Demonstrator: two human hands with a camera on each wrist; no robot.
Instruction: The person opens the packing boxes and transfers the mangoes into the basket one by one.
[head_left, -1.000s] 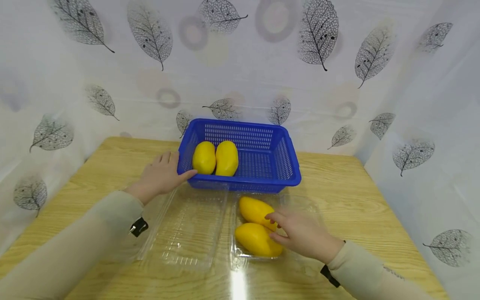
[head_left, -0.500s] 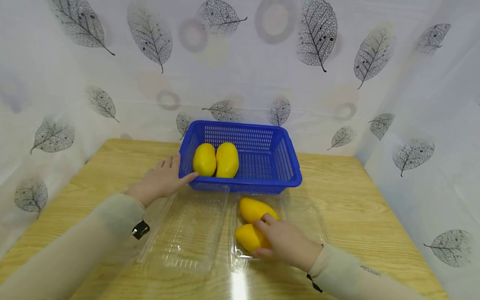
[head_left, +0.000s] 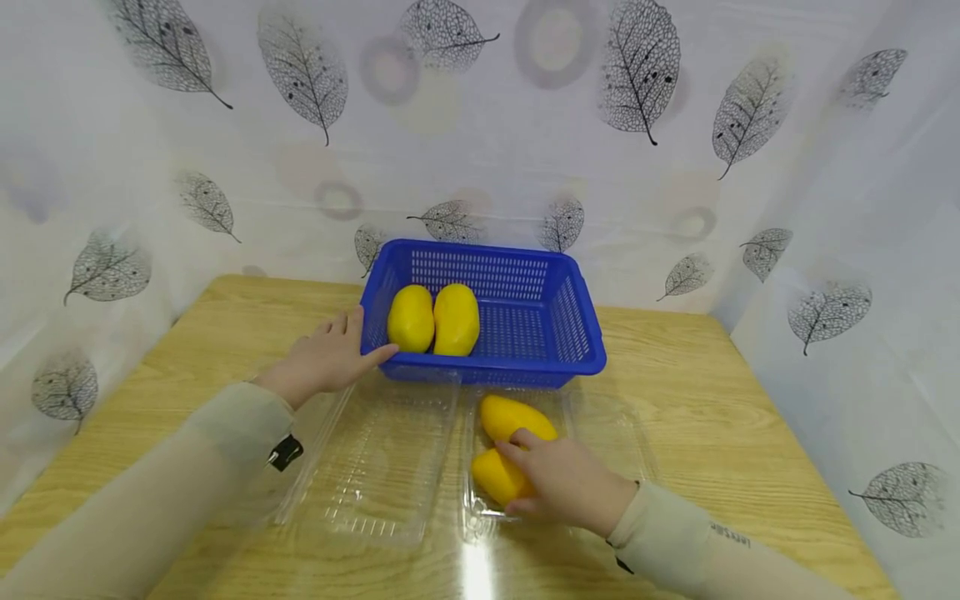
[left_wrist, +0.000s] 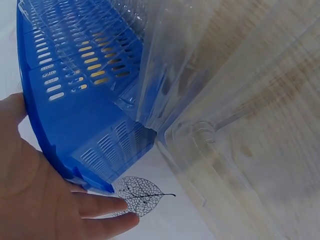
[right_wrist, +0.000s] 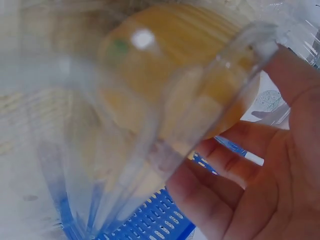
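Observation:
A blue plastic basket (head_left: 510, 362) holds two yellow mangoes (head_left: 410, 320) side by side at its left. My left hand (head_left: 324, 354) rests against its front left corner, thumb over the front rim and fingers fairly straight along the side. Nearer to me lies an unfolded clear plastic clamshell box (head_left: 390, 467). Two more mangoes lie in its right part, a rear mango (head_left: 513, 417) and a front mango (head_left: 495, 475). My right hand (head_left: 573, 483) grips the front mango from the right, its palm side hidden from above. In the right wrist view that mango (right_wrist: 170, 65) shows blurred through clear plastic.
A wooden table (head_left: 720, 417) bears everything. Behind and at both sides hangs a pale curtain (head_left: 480, 125) with leaf prints. The clamshell's clear lid parts spread left and right of the mangoes, close to the basket's front wall.
My right hand has moved left and closed round the front mango, now covering its right end. The left hand stays at the basket's corner; the mangoes have not visibly moved.

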